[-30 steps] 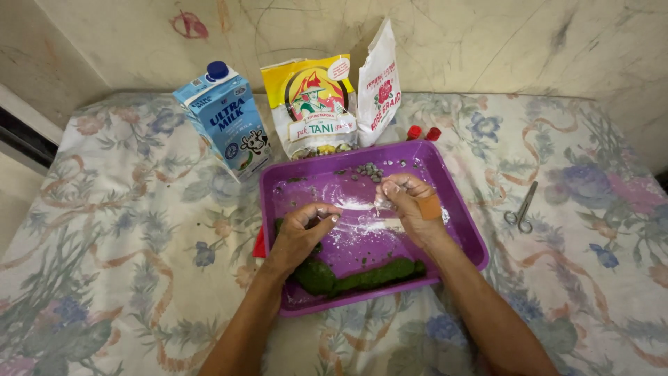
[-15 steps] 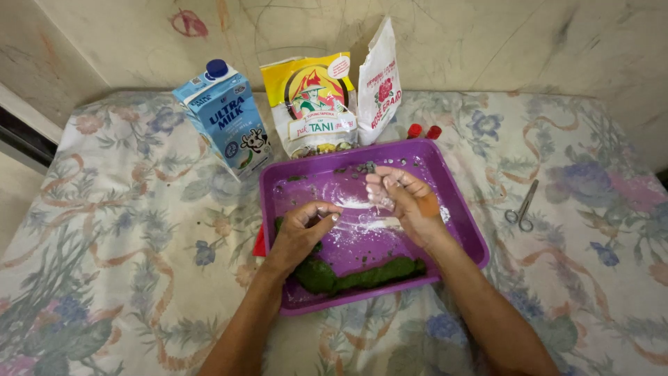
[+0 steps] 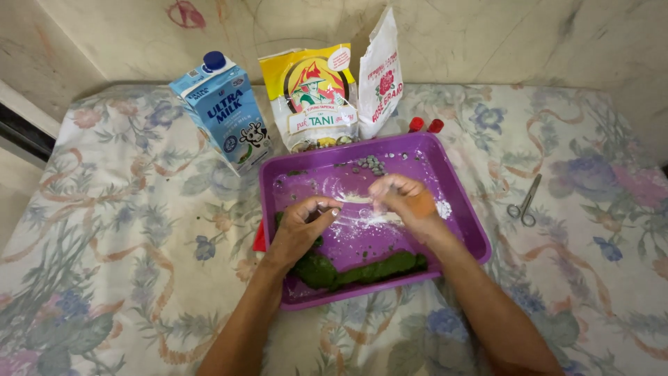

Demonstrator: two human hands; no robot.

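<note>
At frame centre, both hands work over the purple tray (image 3: 465,209): left hand (image 3: 300,226) and right hand (image 3: 403,198) pinch white dough (image 3: 358,199) between them; green dough (image 3: 362,268) lies along the tray's lower edge.

Green dough roll (image 3: 362,268) lying along purple tray's (image 3: 459,209) near edge (floured), white flour patch (image 3: 365,219) mid-tray

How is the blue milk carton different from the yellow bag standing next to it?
The milk carton is a stiff, blue, boxy pack closed by a dark blue screw cap; the yellow bag is soft, crinkled plastic with no cap. The carton stands left of the purple tray, while the bag stands right behind its far rim. The carton's sides are opaque; the bag has a clear lower part. Both stand upright on the floral cloth, near the wall.
</note>
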